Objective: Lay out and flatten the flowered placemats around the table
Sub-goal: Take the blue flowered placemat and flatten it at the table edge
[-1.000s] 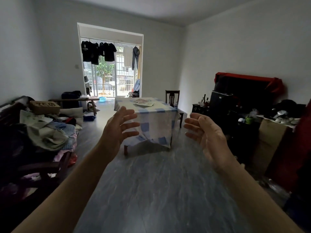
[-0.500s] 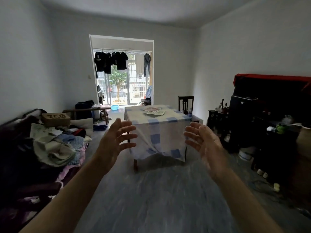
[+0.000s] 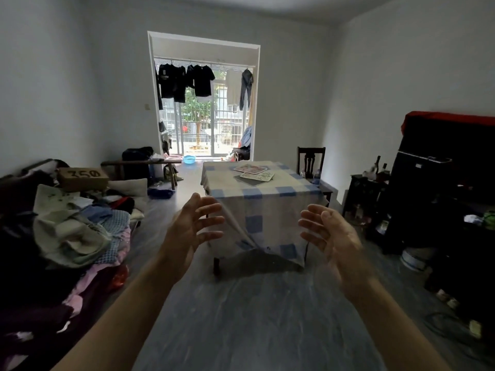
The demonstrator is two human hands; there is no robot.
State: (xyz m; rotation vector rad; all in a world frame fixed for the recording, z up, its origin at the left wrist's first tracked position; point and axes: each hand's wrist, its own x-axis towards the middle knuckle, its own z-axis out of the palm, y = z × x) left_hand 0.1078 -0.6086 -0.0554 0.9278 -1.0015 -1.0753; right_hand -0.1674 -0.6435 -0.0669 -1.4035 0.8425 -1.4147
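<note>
Grey-walled room: grey floor (image 3: 254, 317), barred balcony door (image 3: 203, 124) with hung clothes (image 3: 184, 81), wooden chair (image 3: 310, 160), cluttered sofa (image 3: 53, 223).

The flowered placemats (image 3: 254, 172) were found loosely stacked, overlapping askew, flat near the far middle of the table (image 3: 294, 181), which was draped in a pale blue-checked cloth (image 3: 267, 220).

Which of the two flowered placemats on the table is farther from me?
The flowered rectangular placemat toward the balcony door, flat on the blue-checked tablecloth. The other flowered placemat lies nearer, on top of a flat grey sheet.
</note>
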